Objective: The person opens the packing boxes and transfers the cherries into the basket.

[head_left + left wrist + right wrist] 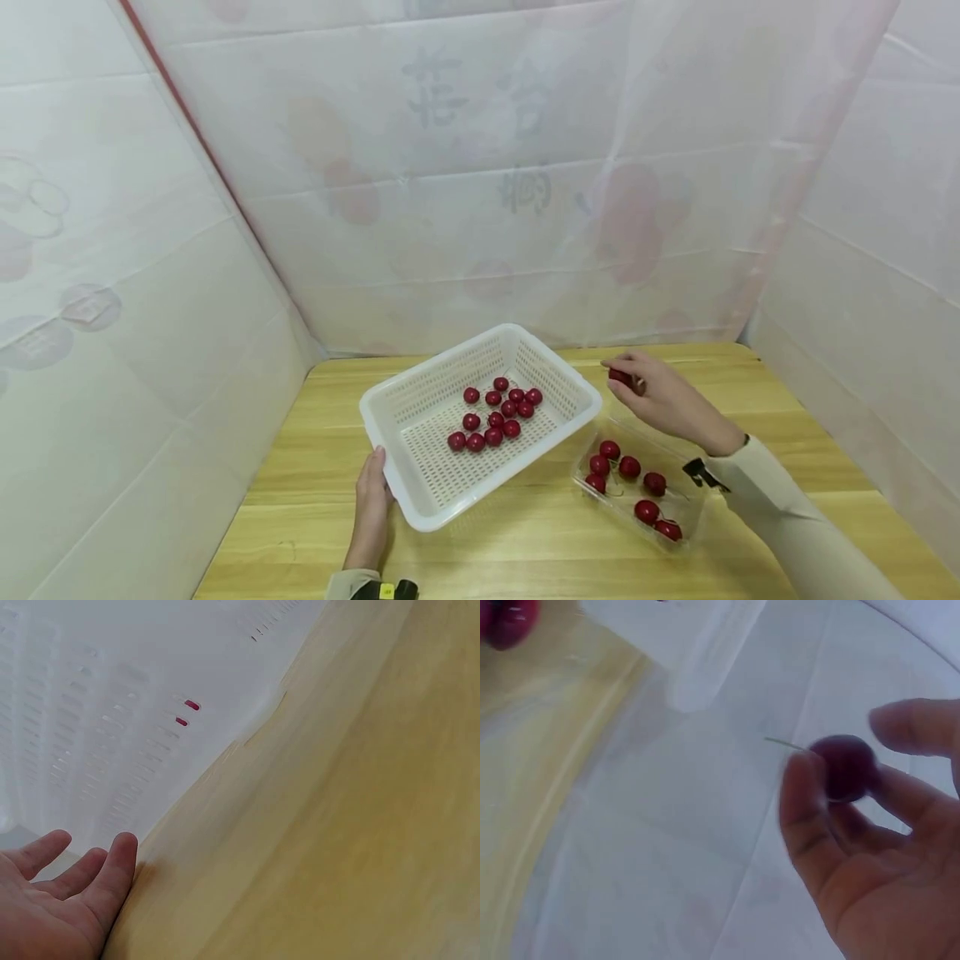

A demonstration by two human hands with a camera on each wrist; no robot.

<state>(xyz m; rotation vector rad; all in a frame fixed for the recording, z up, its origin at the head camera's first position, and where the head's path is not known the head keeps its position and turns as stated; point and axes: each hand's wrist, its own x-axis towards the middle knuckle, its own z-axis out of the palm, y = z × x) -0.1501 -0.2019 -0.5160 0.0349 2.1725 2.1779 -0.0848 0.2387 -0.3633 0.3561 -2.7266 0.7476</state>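
Observation:
My left hand [369, 508] is at the left end of a white plastic basket [435, 473], fingertips right at its rim. The left wrist view shows the fingers [116, 874] nearly straight and slightly spread beside the slotted wall. Several dark red cherries [493, 421] lie inside the basket. Up at the right, my right hand [667, 398] holds one cherry [847, 769] between its fingers, its thin green stem sticking out. Below that hand, a clear plastic box [619, 505] contains several more cherries [629, 467].
A light wooden table [525, 550] carries both containers, the box close by the basket's right end. Pale printed sheets [450, 250] hang behind the table and along both sides.

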